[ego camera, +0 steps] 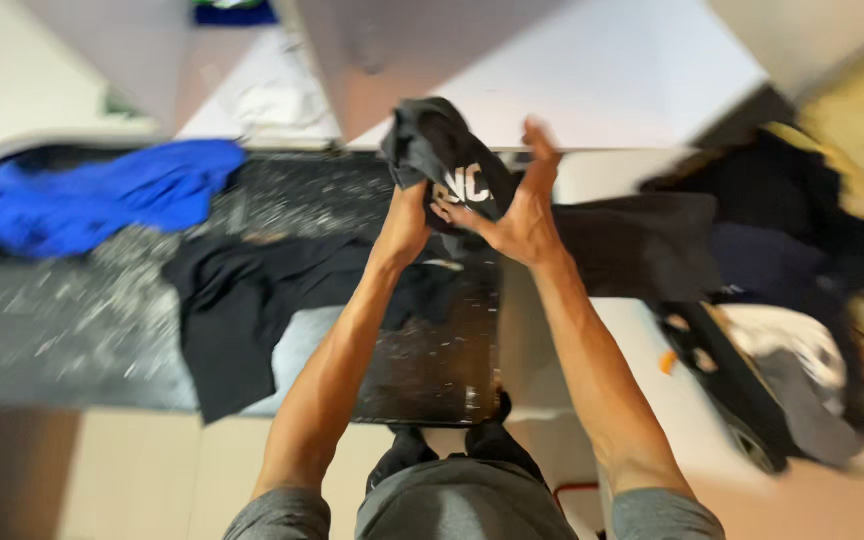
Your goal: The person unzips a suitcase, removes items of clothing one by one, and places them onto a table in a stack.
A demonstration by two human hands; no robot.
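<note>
A dark grey garment with white lettering (444, 150) is bunched up and held in the air above the dark speckled counter (102, 310). My left hand (404, 222) grips its lower left part. My right hand (524, 205) cups it from the right, fingers spread along the cloth. Below my arms a black garment (242, 300) lies spread on the counter and hangs over its front edge. The picture is motion-blurred.
A blue garment (92, 200) lies at the counter's far left. Another dark cloth (642, 245) lies to the right on a white surface. A heap of dark, white and yellow clothes (812, 300) sits at the right. White cloth (272, 100) lies beyond the counter.
</note>
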